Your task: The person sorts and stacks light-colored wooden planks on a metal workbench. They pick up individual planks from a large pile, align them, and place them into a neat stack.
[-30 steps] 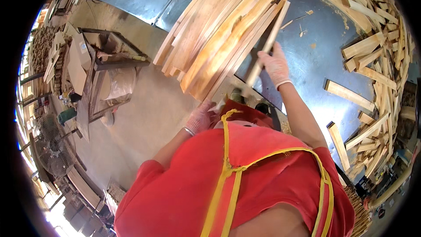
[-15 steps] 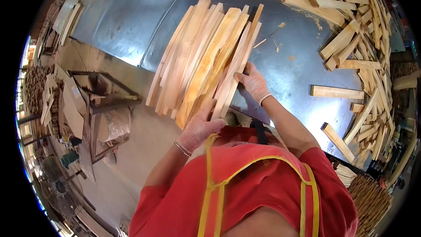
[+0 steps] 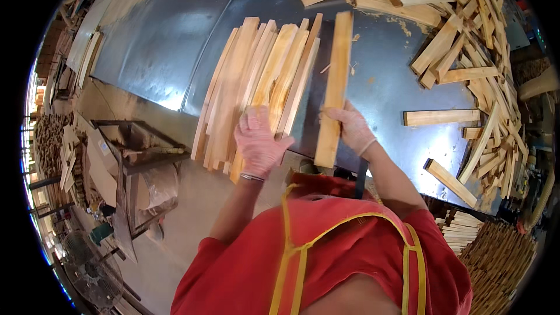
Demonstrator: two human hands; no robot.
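Just beside the row of boards (image 3: 248, 76), a single board (image 3: 337, 70) is pinched between thumb and fingers of the right hand (image 3: 353, 128). The left hand (image 3: 258, 146) lies over the row, fingers extended, thumb apart. The step seems to be handling one board alone, which calls for a firm right grip. Beyond spreads the metal table (image 3: 157, 41).

Metal table (image 3: 157, 52), row of wooden strips (image 3: 256, 81), heaped wood pieces (image 3: 469, 74)

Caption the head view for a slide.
Left hand spread over a row of wooden strips, right hand holding one separate strip at a dark, shiny table.
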